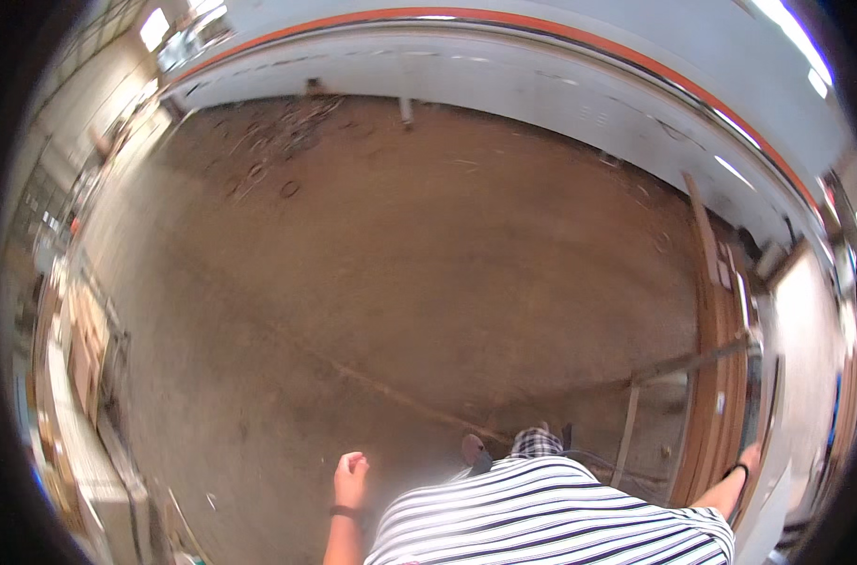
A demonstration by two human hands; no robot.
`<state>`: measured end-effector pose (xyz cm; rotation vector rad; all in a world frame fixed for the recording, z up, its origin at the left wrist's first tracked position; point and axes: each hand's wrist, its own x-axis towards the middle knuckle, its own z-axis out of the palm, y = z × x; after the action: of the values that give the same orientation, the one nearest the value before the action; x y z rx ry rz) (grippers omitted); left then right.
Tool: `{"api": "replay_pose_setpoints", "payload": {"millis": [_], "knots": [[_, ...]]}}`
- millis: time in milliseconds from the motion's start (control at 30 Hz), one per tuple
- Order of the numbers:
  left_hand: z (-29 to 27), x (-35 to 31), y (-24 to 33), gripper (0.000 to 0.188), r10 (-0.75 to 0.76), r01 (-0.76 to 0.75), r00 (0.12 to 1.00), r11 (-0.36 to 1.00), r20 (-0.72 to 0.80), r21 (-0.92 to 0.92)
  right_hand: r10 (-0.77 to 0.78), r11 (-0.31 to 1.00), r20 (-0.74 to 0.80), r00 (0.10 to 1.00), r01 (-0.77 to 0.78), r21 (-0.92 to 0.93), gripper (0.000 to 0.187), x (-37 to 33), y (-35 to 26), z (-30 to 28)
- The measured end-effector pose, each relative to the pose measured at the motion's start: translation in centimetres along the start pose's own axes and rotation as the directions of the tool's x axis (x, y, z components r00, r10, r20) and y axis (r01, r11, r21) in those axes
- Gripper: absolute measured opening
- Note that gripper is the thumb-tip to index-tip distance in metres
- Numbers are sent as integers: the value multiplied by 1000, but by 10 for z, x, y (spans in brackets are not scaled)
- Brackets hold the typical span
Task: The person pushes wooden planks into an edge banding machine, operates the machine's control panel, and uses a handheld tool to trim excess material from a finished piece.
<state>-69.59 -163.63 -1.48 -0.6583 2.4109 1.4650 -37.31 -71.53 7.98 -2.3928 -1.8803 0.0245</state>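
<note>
My left hand (350,478) hangs over the floor at the lower middle, a dark band on its wrist. Its fingers are loosely curled, and nothing shows in them. My right hand (751,459) is out to the far right, with a black band at the wrist. It is at the edge of a long pale panel (770,414), beside a stack of long brown boards (718,377). Its fingers are mostly hidden and blurred, so whether it grips the panel is unclear.
A metal frame (631,414) stands low at my right, by the brown boards. More boards (85,339) lie along the left side. Across the brown floor (410,264), loose rings and scraps (278,141) lie before a long white wall (504,85) with an orange stripe.
</note>
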Motion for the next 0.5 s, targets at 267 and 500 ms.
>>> {"api": "replay_pose_setpoints", "payload": {"millis": [267, 500], "knots": [[-63, 21, -31, 32, -195, 205, 978, 964, -73, 169, -108, 992, -424, 899, 126, 14, 57, -176, -129, -54], [-116, 165, 57, 36, -62, 55, 996, 993, 71, 104, -195, 960, -428, 882, 261, 101, 56, -364, -306, -44]]}}
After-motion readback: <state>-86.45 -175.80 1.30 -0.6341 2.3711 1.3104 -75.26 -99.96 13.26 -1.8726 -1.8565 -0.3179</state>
